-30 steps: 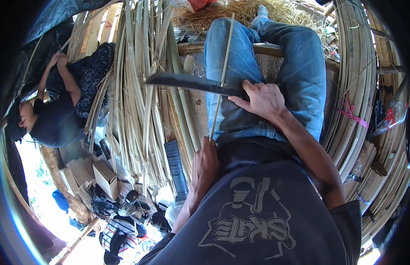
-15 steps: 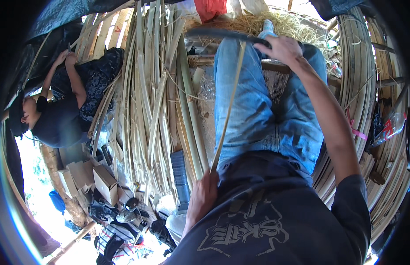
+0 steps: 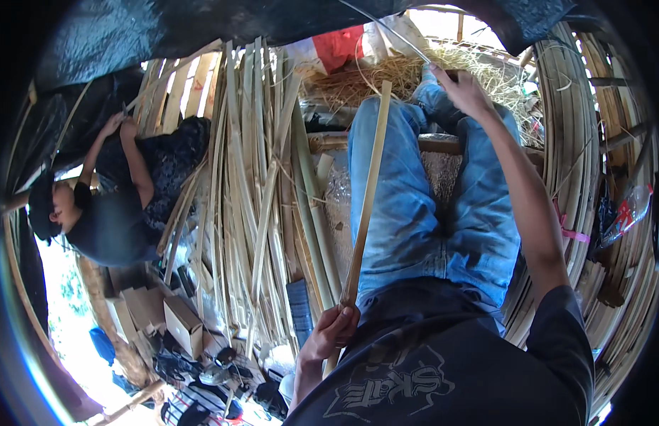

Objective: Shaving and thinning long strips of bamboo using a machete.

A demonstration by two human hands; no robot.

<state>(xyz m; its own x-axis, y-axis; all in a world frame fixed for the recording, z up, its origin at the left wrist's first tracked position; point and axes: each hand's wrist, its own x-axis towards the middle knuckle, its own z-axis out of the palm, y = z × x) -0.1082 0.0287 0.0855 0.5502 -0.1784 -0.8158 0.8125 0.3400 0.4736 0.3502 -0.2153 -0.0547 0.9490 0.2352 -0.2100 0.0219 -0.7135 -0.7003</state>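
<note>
My left hand (image 3: 334,328) is closed round the lower part of a long, flat bamboo strip (image 3: 373,177), close to my waist. From there the strip rises over my left thigh, its far tip near my knee. My right hand (image 3: 463,92) is beyond my right knee, its fingers wrapped round the handle of a long-bladed knife (image 3: 390,30). Seen nearly edge-on, the blade looks like a thin line slanting up and left, apart from the strip. The handle is mostly hidden by the fingers.
Long bamboo strips (image 3: 262,177) lie in a heap on my left, and more are stacked (image 3: 571,142) on my right. Straw shavings (image 3: 485,67) cover the ground past my feet. Another person (image 3: 109,220) sits at far left. Cardboard boxes (image 3: 182,326) stand behind them.
The knife has swung up and away from the strip, its blade now pointing toward the top of the view. The strip's broad face has turned more into view.
</note>
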